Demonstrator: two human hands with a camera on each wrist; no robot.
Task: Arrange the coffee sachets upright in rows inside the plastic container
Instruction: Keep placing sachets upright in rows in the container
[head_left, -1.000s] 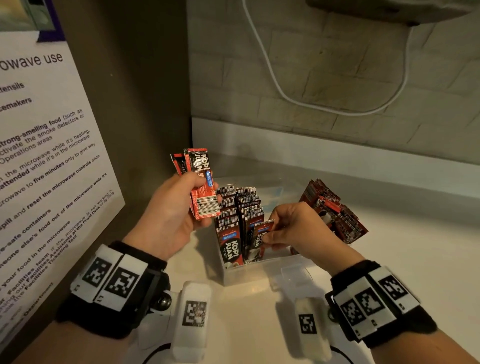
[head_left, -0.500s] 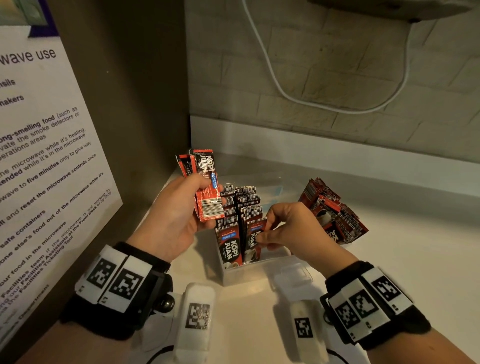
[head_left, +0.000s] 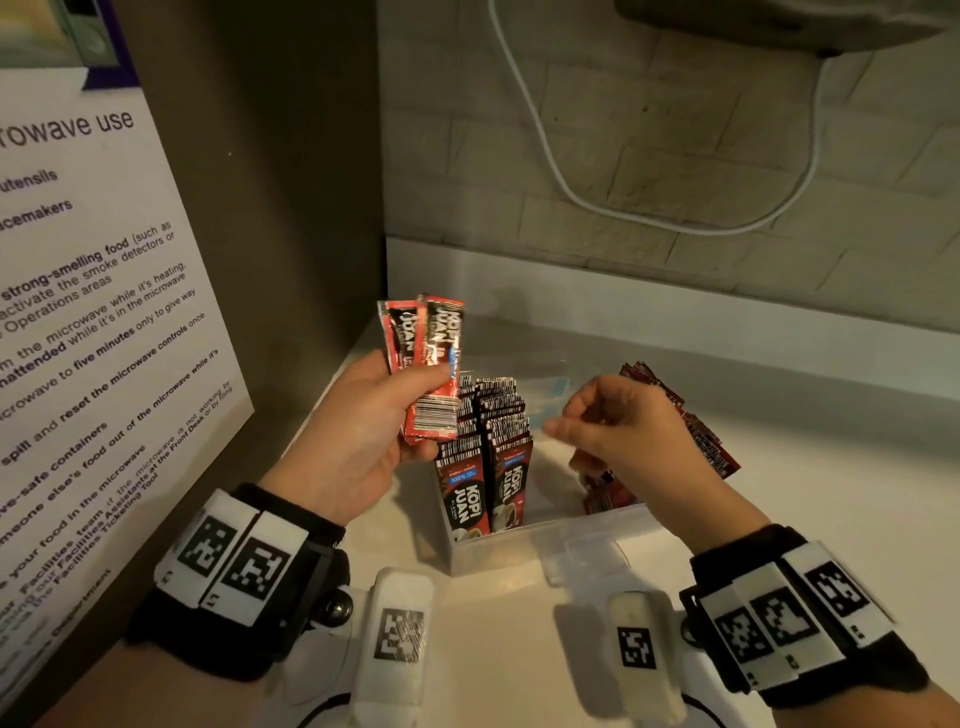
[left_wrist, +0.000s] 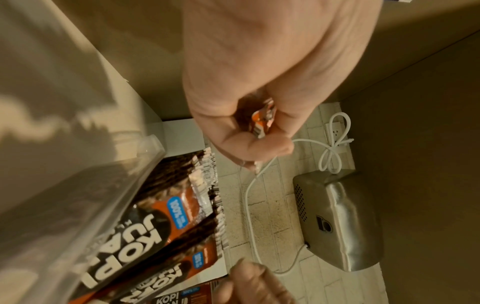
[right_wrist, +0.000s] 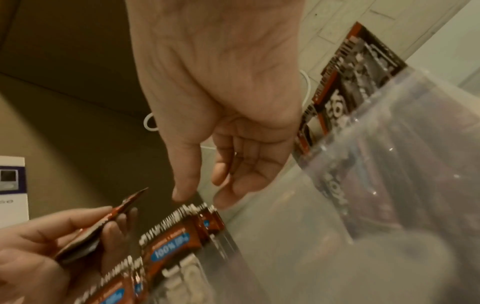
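Sachets are gripped as a small fanned bundle in the left hand, thumb across the printed faces and fingers curled behind, held above the left edge of the plastic container. The right hand is seen empty over the container's open right side, its fingers loosely bent and apart, closed on nothing; in the right wrist view the fingertips are poised just above the sachet tops. Two rows of upright sachets are already packed against the container's left wall, with bare room left to their right. A loose pile of further sachets lies on the counter just beyond the right hand.

Each sachet is judged light, thin and flexible, with a glossy film that is likely to slide between fingers and against its neighbours. A single one is best pinched near its top sealed edge, where the film is flat and stiffer, and lowered bottom first. Standing rows are likely to lean or topple into the open gap unless they are steadied while the next sachet is slipped in.
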